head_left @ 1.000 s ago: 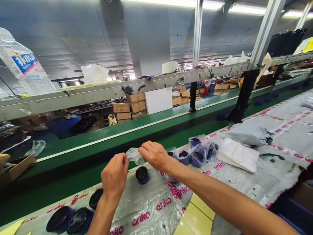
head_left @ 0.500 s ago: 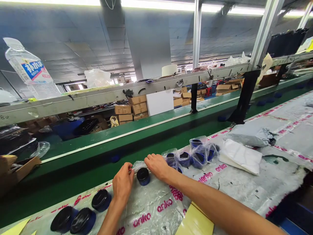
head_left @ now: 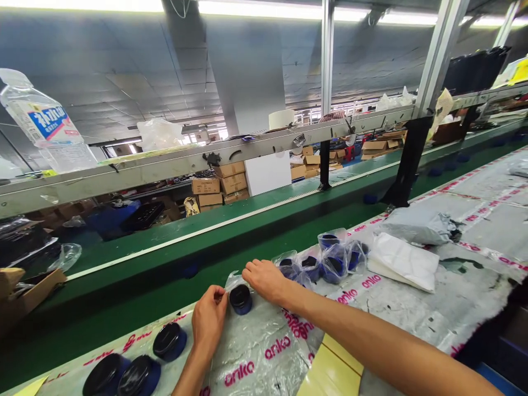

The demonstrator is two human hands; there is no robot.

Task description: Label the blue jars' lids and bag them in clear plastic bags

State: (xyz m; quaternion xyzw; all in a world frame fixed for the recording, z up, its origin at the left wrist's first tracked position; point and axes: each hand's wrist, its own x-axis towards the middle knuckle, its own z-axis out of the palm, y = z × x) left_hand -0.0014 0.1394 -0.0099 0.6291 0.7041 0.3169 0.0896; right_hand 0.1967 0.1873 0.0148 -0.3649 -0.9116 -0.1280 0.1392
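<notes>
A small round black-topped blue part (head_left: 240, 298) stands on the covered table between my hands, with a clear plastic bag (head_left: 234, 278) around its far side. On the left of the bag, my left hand (head_left: 210, 314) is closed, thumb and forefinger pinching its edge. My right hand (head_left: 263, 279) pinches the bag from the other side, fingers curled down so their tips are partly hidden. Three similar parts, one a black-topped part (head_left: 170, 341), lie unwrapped left of my left hand. Several bagged blue parts (head_left: 333, 263) cluster beyond my right wrist.
A green conveyor belt (head_left: 165, 250) runs along the table's far side. Right of the bagged parts lies a stack of white bags (head_left: 402, 261), with a grey plastic bag (head_left: 416, 225) behind. Yellow sheets (head_left: 332, 371) lie under my right forearm. A bottle (head_left: 43, 121) stands on the rail.
My left hand has moved slightly down and toward the part, and the bag's edge has come down around it. My right hand stays almost in place. The view has shifted slightly.
</notes>
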